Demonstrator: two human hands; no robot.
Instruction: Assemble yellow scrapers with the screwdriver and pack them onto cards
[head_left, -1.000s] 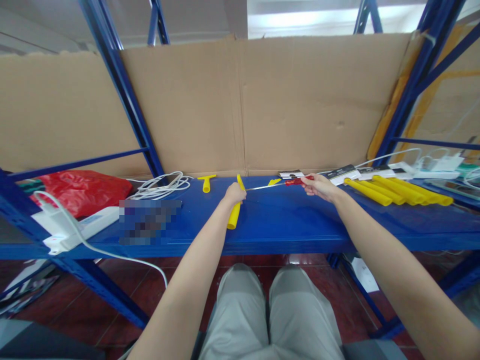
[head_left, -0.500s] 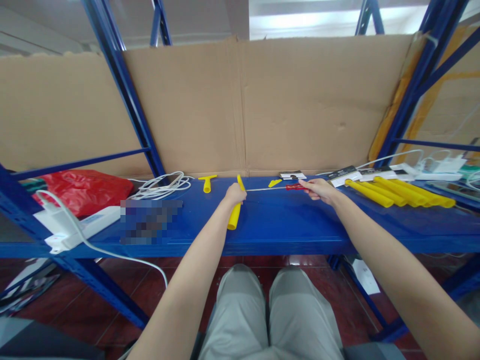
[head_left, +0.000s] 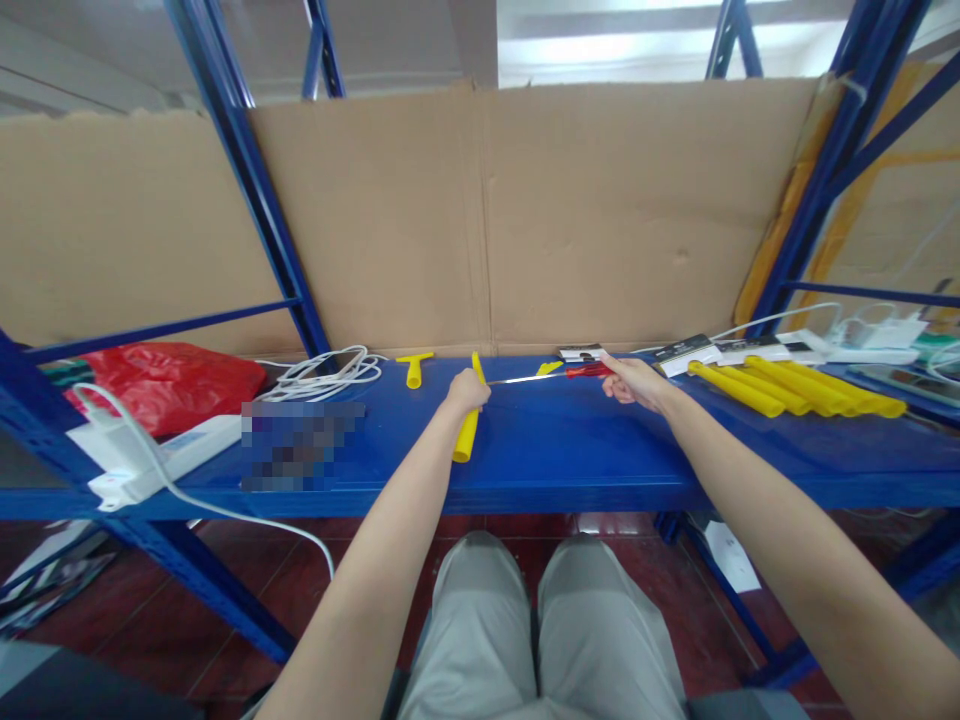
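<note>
The left hand's fingers (head_left: pixel 482 393) are curled closed around a yellow tubular piece with a round lower end (head_left: pixel 465 438), above the blue metal shelf (head_left: pixel 570 440). The right hand's fingers (head_left: pixel 611 386) are bent, gripping a red-handled screwdriver with a slim metal shaft (head_left: pixel 586 370); its tip meets the left hand, contact hidden. Behind lie 1 small yellow flat piece (head_left: pixel 550 368) and 1 yellow T-shaped piece (head_left: pixel 414 372); rightward, a row of yellow tubes (head_left: pixel 795 388).

Light grey trousers (head_left: pixel 480 630) and bare forearms (head_left: pixel 397 535) show.
</note>
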